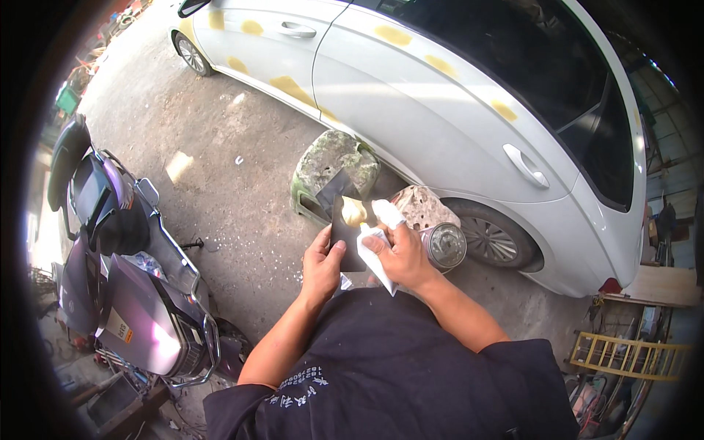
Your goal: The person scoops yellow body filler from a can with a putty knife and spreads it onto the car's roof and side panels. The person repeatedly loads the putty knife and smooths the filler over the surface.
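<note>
Getting something out of the white tube (375,253) beside the cream paste (353,212) looks like the step in hand. The paste sits on the far part of the dark plate (350,258). At the plate's left edge the left hand (321,268) pinches it, thumb on top. Over the plate's right side the right hand (405,257) has its fingers wrapped round the tube, thumb pressing; whether its tip touches the paste, I cannot tell. The next move seems to call for a level plate and a measured squeeze.

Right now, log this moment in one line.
left hand: holds flat black board bearing cream paste dollop | right hand: holds slim white tube | ahead: white yellow-patched car
</note>
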The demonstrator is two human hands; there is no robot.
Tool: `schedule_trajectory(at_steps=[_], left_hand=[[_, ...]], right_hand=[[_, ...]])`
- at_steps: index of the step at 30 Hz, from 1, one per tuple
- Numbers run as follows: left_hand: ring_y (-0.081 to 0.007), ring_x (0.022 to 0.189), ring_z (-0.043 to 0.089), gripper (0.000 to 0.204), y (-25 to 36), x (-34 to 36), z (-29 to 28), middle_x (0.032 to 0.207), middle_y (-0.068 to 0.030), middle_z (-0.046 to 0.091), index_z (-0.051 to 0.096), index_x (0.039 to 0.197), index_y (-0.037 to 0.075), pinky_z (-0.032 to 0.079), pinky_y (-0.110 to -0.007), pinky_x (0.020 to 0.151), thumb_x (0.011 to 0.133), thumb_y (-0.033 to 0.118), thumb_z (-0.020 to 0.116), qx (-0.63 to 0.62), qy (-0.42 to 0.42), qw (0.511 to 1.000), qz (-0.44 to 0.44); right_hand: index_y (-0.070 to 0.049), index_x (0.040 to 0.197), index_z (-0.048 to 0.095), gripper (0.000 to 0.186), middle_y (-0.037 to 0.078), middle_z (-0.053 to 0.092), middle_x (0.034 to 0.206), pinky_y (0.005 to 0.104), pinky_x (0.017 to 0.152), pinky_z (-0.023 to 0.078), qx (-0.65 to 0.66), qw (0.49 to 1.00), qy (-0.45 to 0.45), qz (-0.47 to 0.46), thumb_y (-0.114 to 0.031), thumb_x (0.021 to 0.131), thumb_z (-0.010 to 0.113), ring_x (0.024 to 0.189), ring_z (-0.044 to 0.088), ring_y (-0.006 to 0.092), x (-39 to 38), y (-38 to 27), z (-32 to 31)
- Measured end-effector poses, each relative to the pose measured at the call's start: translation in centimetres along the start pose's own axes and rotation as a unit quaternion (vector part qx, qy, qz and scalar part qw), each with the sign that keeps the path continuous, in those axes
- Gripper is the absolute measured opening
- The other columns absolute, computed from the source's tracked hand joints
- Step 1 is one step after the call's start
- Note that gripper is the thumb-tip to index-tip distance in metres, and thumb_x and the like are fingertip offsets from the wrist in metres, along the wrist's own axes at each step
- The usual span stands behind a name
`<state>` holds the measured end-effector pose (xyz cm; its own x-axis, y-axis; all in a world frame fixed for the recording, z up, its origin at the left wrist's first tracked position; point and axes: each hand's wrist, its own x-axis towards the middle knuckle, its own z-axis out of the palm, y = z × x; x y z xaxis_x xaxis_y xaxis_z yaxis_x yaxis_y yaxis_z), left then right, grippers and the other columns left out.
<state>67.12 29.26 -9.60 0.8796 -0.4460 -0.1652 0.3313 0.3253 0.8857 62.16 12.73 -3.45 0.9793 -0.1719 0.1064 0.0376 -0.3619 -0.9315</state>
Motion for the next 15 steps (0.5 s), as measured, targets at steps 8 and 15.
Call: schedule_trajectory(at_steps=[8, 15], left_hand=[[-0.0165, 0.113, 0.057, 0.042, 0.43, 0.16, 0.38, 0.127, -0.0109, 0.059, 0.047, 0.135, -0.005, 0.044, -0.030, 0.099, 0.094, 0.000, 0.052, -0.016, -0.004, 1.000, -0.004], [-0.0150, 0.110, 0.058, 0.039, 0.71, 0.25, 0.70, 0.123, -0.0091, 0.061, 0.050, 0.132, -0.004, 0.045, -0.030, 0.097, 0.094, 0.002, 0.053, -0.021, -0.005, 1.000, -0.006]], right_hand=[[0.003, 0.128, 0.048, 0.047, 0.017, 0.068, 0.093, 0.0351, 0.071, 0.053, 0.042, 0.999, -0.001, -0.029, -0.025, 0.093, 0.065, 0.080, 0.068, 0.0248, 0.41, 0.66, -0.03], [0.003, 0.127, 0.049, 0.048, 0.016, 0.068, 0.092, 0.0336, 0.071, 0.053, 0.039, 0.999, -0.010, -0.026, -0.026, 0.093, 0.067, 0.080, 0.068, 0.0217, 0.64, 0.93, -0.14]])
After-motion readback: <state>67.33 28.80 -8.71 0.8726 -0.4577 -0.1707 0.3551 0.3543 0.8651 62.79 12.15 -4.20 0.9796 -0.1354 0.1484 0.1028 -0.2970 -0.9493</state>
